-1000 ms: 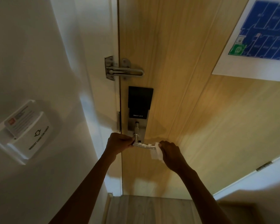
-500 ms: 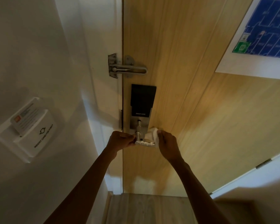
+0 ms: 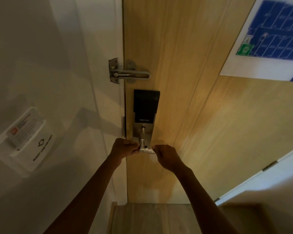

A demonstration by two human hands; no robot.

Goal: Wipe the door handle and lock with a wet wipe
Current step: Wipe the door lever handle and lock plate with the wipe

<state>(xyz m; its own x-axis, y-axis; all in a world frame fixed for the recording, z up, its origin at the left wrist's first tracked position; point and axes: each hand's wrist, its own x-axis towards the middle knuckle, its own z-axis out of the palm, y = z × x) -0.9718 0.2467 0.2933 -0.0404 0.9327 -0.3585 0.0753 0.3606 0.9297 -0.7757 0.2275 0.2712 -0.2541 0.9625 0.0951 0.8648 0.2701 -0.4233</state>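
Observation:
A black and silver smart lock (image 3: 145, 108) is mounted on the wooden door (image 3: 193, 115). Its silver lever handle (image 3: 143, 146) sticks out below the lock plate. My left hand (image 3: 124, 147) is closed around the handle's left end. My right hand (image 3: 166, 157) pinches a crumpled white wet wipe (image 3: 149, 150) and presses it on the handle's right part. The wipe and my fingers hide most of the lever.
A metal swing-bar door guard (image 3: 128, 73) sits above the lock, across the door gap. On the white wall at left is a key-card holder (image 3: 30, 142) with a card in it. A blue evacuation plan (image 3: 274, 36) hangs on the door at upper right. Wooden floor (image 3: 150, 218) lies below.
My right hand has slid the wipe left along the lever, from its right end toward the lock plate. My left hand keeps its hold on the handle. The camera has drifted slightly.

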